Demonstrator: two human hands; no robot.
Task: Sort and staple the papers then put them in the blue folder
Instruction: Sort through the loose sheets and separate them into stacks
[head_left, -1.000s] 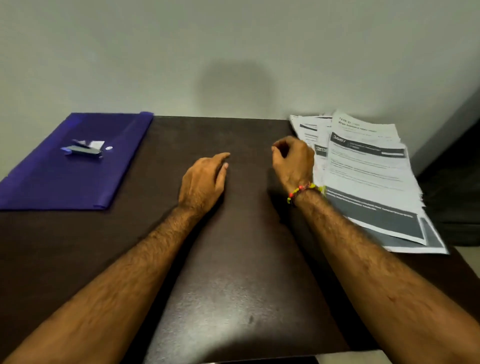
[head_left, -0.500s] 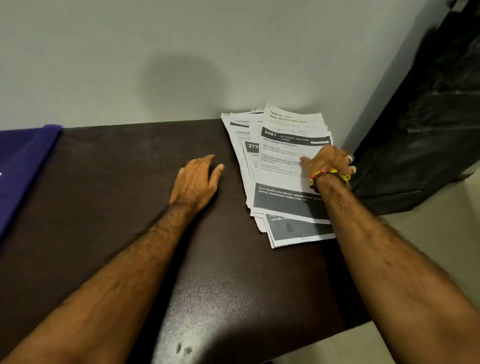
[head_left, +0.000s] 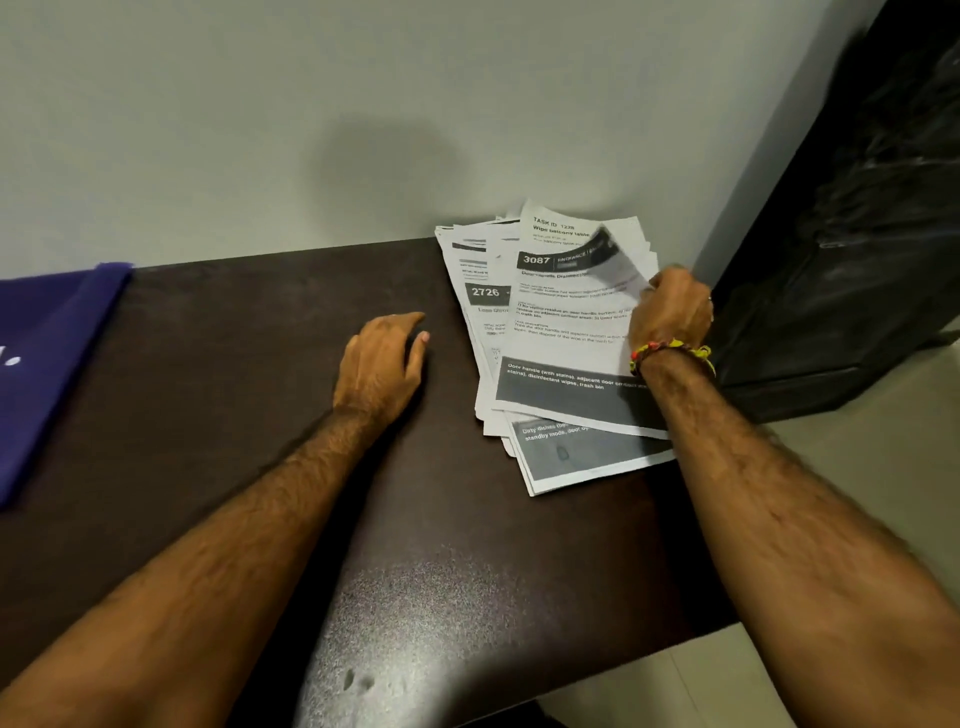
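Against a pale wall we see a dark brown table (head_left: 415, 597). At its far right corner lies a loose pile of printed papers (head_left: 561, 384), fanned out and overlapping. Our right hand (head_left: 670, 312) is at the right edge of the pile and pinches the top sheet (head_left: 566, 322), marked 3087, so its upper right corner curls up and looks blurred. Our left hand (head_left: 382, 364) rests on the table just beside the pile, fingers relaxed, holding nothing. On the right wrist we see a colourful bracelet (head_left: 672, 353). Far left, the blue folder (head_left: 47, 374) lies on the table, well apart from the papers.
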